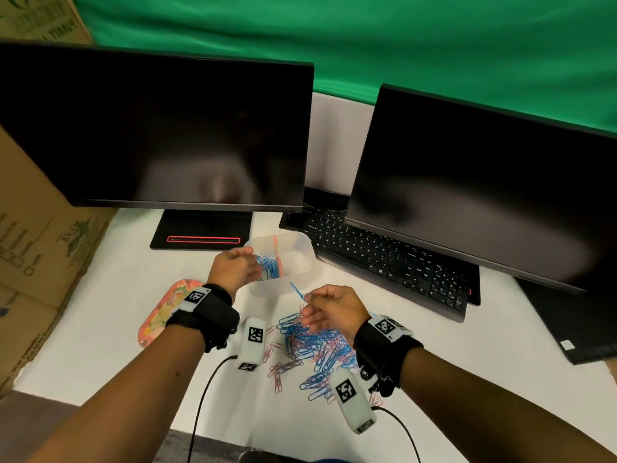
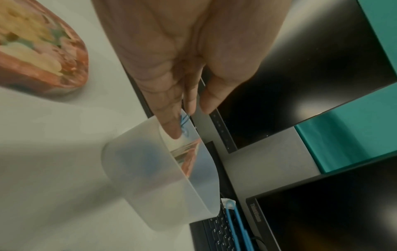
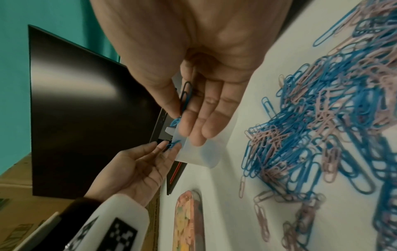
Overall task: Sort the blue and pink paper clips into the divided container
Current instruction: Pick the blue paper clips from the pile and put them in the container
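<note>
We see the right hand (image 1: 330, 309) pinching a blue paper clip (image 1: 296, 291) above the pile (image 1: 310, 345), and the left hand (image 1: 233, 267), fingers nearly straight, over the divided container (image 1: 302, 259), its grip unclear to us.

Right hand (image 3: 193, 56) pinches 1 blue paper clip (image 3: 186, 96) — mixed pile (image 3: 322, 129) beside.

An office-type workstn is being shown. Two dark monitors, a left one (image 1: 160, 128) & a right one (image 1: 484, 195), are being carried by a white table (image 1: 100, 345), w/ a black keyboard (image 1: 384, 259) lying in front of the right screen. Paper clips (image 1: 317, 349) are being seen heaped on the table. A pale partition panel (image 1: 334, 142) is being seen behind, w/ green cloth (image 1: 367, 38) above it & cardboard boxes (image 1: 30, 255) at the left.
</note>
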### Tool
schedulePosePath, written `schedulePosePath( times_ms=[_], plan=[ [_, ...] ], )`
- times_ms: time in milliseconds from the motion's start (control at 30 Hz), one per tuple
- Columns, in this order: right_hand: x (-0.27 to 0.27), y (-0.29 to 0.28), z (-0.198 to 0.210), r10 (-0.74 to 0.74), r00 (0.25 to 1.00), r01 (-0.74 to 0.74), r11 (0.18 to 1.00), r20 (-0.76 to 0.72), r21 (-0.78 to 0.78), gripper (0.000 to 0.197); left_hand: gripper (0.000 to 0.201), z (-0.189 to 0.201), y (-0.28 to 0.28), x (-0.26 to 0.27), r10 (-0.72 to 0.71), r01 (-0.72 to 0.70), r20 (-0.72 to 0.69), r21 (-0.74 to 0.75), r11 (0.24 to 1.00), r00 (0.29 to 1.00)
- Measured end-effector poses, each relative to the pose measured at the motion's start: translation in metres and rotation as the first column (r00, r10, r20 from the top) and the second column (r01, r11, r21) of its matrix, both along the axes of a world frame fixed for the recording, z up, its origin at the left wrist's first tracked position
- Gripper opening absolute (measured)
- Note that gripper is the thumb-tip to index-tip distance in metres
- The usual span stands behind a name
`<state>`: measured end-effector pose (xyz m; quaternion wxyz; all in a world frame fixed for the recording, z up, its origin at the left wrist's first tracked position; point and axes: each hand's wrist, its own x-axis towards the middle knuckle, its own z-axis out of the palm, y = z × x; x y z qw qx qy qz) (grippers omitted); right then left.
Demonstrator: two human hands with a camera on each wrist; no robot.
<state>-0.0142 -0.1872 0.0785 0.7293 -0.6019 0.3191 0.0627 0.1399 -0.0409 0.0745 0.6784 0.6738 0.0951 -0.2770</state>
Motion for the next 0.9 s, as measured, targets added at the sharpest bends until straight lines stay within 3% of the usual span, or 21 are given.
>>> schedulePosePath(
  times_ms=[200,400,467,533,600,700,767,900],
  plan=[
    [0.043,0.007,0.015,0.031,0.999,-0.033,0.998,-0.036,-0.059,0.011,0.023,-0.002,0.018,-0.008,0.002,-0.01,0.096,0.087,0.996,0.995],
    [0.097,0.014,0.026,0.121,0.988,-0.127,0.99,-0.09,-0.056,0.015,0.025,-0.023,0.043,-0.026,-0.08,0.058,0.103,0.203,0.978,0.991],
    [0.103,0.015,0.023,0.153,0.985,-0.159,0.985,-0.079,-0.074,0.001,0.024,-0.03,0.046,-0.034,-0.122,0.092,0.114,0.239,0.967,0.986],
    [0.1,0.013,0.016,0.143,0.987,-0.151,0.98,-0.073,-0.126,0.024,0.023,-0.036,0.048,-0.042,-0.201,0.157,0.134,0.281,0.947,0.97],
    [0.086,0.007,0.014,0.157,0.986,-0.165,0.955,-0.053,-0.248,0.029,0.024,-0.044,0.049,-0.049,-0.322,0.236,0.194,0.364,0.901,0.927],
    [0.053,-0.012,0.004,0.22,0.97,-0.242,0.869,-0.1,-0.431,0.014,0.02,-0.052,0.044,-0.061,-0.519,0.315,0.256,0.556,0.769,0.816],
    [0.029,-0.023,-0.005,0.275,0.945,-0.328,0.791,-0.179,-0.517,0.017,0.021,-0.055,0.036,-0.07,-0.613,0.358,0.253,0.623,0.695,0.749],
    [-0.021,-0.031,-0.024,0.425,0.836,-0.538,0.512,-0.347,-0.669,0.015,0.019,-0.058,0.019,-0.083,-0.757,0.432,0.177,0.73,0.53,0.629]
  ],
)
